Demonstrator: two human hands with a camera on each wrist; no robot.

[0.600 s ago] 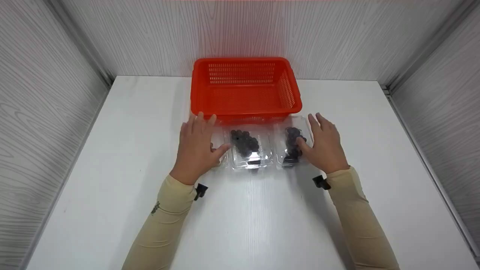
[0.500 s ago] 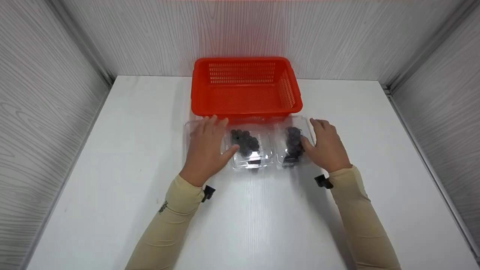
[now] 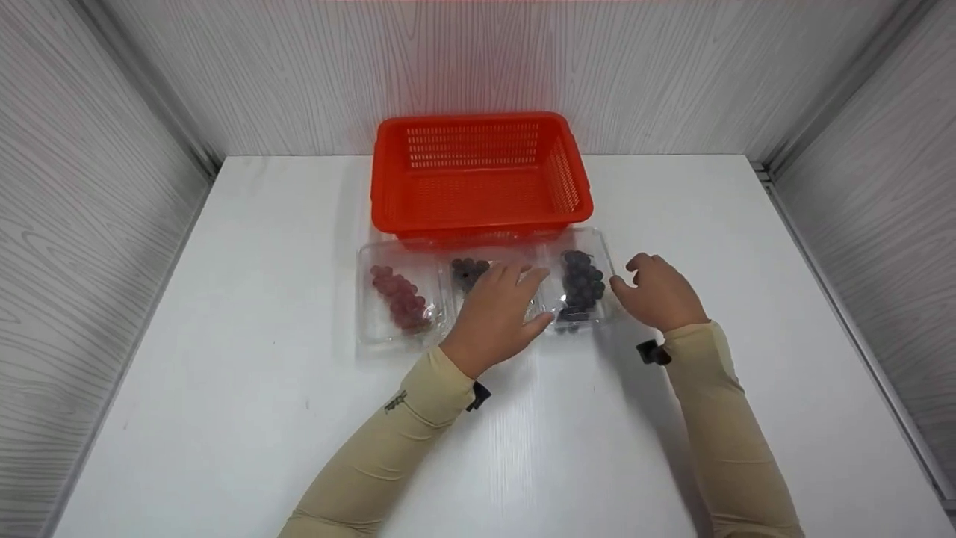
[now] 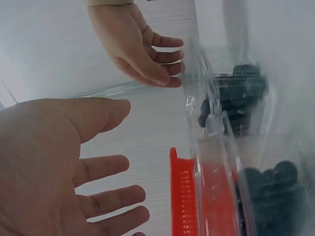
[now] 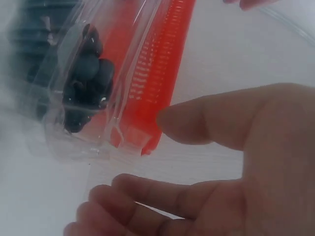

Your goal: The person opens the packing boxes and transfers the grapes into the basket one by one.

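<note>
Three lidded clear plastic boxes stand in a row: the left box (image 3: 370, 329) holds red grapes (image 3: 399, 299), the middle box (image 3: 448, 295) and right box (image 3: 606, 258) dark grapes. My left hand (image 3: 497, 317) is over the middle box, hiding much of it. Its fingers are spread and hold nothing, as the palm (image 4: 39, 162) in the left wrist view shows. At the right box's outer edge is my right hand (image 3: 661, 295), fingers loosely bent. In the right wrist view, its thumb (image 5: 197, 118) and fingers stand apart beside dark grapes (image 5: 86, 73).
A red plastic basket (image 3: 478, 228) with slotted walls stands right behind the boxes, its inside bare. Panels (image 3: 672, 82) of pale wood grain rise at the back and both sides of the white table (image 3: 224, 359).
My left hand has moved right, from the left box to over the middle one, uncovering the red grapes. The right hand has drawn slightly outward from the right box, its fingers more bent.
</note>
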